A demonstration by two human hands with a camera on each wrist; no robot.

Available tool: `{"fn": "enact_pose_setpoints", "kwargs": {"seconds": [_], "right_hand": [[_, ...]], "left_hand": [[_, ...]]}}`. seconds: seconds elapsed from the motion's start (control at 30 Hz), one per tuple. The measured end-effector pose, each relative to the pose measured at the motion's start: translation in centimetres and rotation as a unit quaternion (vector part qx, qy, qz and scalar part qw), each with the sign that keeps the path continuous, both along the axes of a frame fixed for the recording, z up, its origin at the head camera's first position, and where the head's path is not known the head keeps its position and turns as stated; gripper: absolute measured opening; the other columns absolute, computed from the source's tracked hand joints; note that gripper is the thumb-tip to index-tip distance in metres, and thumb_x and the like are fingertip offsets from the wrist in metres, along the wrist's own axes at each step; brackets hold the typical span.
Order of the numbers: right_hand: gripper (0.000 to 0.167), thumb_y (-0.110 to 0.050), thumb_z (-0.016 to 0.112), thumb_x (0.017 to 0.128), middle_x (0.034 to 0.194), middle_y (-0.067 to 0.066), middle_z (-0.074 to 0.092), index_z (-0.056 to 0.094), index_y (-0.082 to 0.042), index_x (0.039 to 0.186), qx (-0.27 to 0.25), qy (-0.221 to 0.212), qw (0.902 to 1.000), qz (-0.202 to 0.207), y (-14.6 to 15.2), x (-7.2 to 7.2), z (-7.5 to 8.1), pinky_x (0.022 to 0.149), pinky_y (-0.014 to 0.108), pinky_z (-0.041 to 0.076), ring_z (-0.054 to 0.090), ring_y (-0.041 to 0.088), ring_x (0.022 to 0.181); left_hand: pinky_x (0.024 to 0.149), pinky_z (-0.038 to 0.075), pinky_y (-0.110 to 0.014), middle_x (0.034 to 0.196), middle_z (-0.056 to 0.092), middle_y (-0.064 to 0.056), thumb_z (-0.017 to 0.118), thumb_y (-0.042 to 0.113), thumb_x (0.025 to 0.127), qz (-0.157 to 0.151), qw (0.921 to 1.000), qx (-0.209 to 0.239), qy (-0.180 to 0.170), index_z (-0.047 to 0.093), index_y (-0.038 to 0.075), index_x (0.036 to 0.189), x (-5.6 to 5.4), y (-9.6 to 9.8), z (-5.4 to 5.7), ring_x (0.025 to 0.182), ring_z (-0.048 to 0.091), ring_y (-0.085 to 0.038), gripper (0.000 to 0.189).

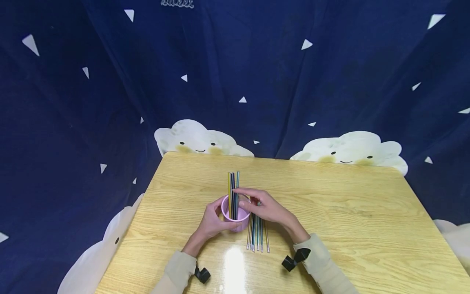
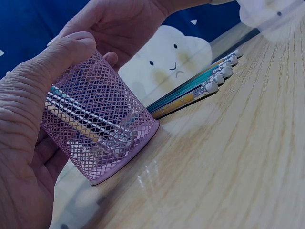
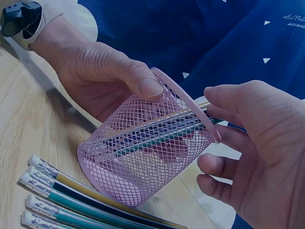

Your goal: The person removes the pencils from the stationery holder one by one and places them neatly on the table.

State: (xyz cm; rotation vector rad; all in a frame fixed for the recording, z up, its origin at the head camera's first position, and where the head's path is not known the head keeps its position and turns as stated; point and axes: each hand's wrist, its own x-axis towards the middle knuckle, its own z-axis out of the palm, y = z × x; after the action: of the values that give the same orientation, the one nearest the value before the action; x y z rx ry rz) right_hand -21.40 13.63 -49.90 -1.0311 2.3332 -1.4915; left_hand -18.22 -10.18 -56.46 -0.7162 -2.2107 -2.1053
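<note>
A pink mesh pencil cup (image 2: 102, 109) stands on the table, gripped around its side by my left hand (image 1: 212, 220), thumb near the rim. Inside it several pencils (image 1: 231, 192), yellow, dark and teal, lean upright with their eraser ends down. My right hand (image 1: 266, 208) is at the cup's right rim. Its extended index finger touches the standing pencils near their middle, and the thumb lies lower, apart from the index finger. Right of the cup, more pencils (image 3: 86, 202) with white erasers lie side by side on the table, partly hidden under the right hand.
The light wooden table (image 1: 349, 228) extends far to the right of the hands. Behind it hangs a dark blue cloth (image 1: 227, 53) with white triangles and smiling clouds. A black strap device (image 1: 295, 259) sits on the right wrist, another (image 1: 202, 274) on the left.
</note>
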Motion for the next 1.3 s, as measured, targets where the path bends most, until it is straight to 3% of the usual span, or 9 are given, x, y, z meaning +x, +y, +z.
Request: {"fn": "enact_pose_setpoints", "kwargs": {"seconds": [0.23,0.33,0.53,0.83,1.03,1.17,1.3], "right_hand": [[0.043,-0.017,0.064,0.105,0.124,0.008,0.069,0.061,-0.020,0.147,-0.014,0.006,0.9999,-0.004,0.0,0.0,0.1,0.060,0.026,0.043,0.051,0.021,0.072],[0.042,-0.020,0.064,0.105,0.120,0.004,0.069,0.061,-0.021,0.148,-0.013,0.010,0.9998,-0.012,0.2,0.1,0.3,0.059,0.027,0.044,0.052,0.023,0.072],[0.040,-0.020,0.066,0.104,0.094,-0.003,0.063,0.064,-0.018,0.144,-0.026,0.011,0.9991,-0.031,0.5,0.2,0.7,0.056,0.027,0.043,0.050,0.018,0.069],[0.037,-0.015,0.068,0.102,0.077,-0.004,0.051,0.068,-0.014,0.140,-0.035,0.023,0.9984,-0.039,0.6,0.0,0.9,0.053,0.027,0.039,0.047,0.023,0.064],[0.036,-0.014,0.069,0.102,0.076,-0.004,0.049,0.069,-0.010,0.137,-0.038,0.024,0.9980,-0.045,0.7,0.1,1.3,0.053,0.024,0.036,0.044,0.018,0.063],[0.036,-0.011,0.069,0.101,0.084,-0.004,0.057,0.069,-0.010,0.137,-0.044,0.035,0.9972,-0.049,0.8,0.2,1.7,0.054,0.024,0.036,0.044,0.016,0.065],[0.037,-0.011,0.070,0.100,0.078,0.000,0.052,0.069,-0.012,0.137,-0.047,0.045,0.9966,-0.051,1.1,0.1,1.9,0.053,0.025,0.035,0.043,0.013,0.064]], "left_hand": [[0.108,0.053,-0.034,0.138,0.067,-0.016,0.094,0.005,0.069,-0.003,1.0000,-0.001,0.003,0.058,0.003,0.145,0.0,0.0,0.0,0.123,0.065,-0.030,0.085],[0.107,0.054,-0.034,0.139,0.066,-0.017,0.094,0.005,0.068,-0.004,1.0000,-0.002,0.005,0.057,0.002,0.146,0.0,0.0,0.0,0.121,0.066,-0.027,0.086],[0.108,0.053,-0.036,0.139,0.065,-0.019,0.094,0.004,0.068,-0.005,1.0000,0.003,0.003,0.056,0.000,0.146,-0.1,0.0,0.0,0.123,0.065,-0.028,0.086],[0.108,0.053,-0.035,0.138,0.066,-0.018,0.094,0.006,0.067,-0.003,1.0000,0.003,-0.002,0.056,0.000,0.145,0.0,0.0,0.1,0.122,0.065,-0.026,0.087],[0.108,0.053,-0.034,0.137,0.067,-0.017,0.095,0.004,0.067,-0.002,1.0000,0.001,-0.003,0.057,0.002,0.145,0.1,-0.1,0.1,0.121,0.065,-0.028,0.087],[0.107,0.053,-0.034,0.137,0.067,-0.016,0.095,0.004,0.067,-0.002,1.0000,0.000,-0.004,0.058,0.003,0.145,0.0,-0.1,0.0,0.122,0.065,-0.029,0.086],[0.108,0.052,-0.035,0.139,0.066,-0.019,0.095,0.004,0.068,-0.004,1.0000,-0.001,-0.003,0.057,0.003,0.146,-0.1,-0.1,0.0,0.124,0.064,-0.031,0.086]]}}
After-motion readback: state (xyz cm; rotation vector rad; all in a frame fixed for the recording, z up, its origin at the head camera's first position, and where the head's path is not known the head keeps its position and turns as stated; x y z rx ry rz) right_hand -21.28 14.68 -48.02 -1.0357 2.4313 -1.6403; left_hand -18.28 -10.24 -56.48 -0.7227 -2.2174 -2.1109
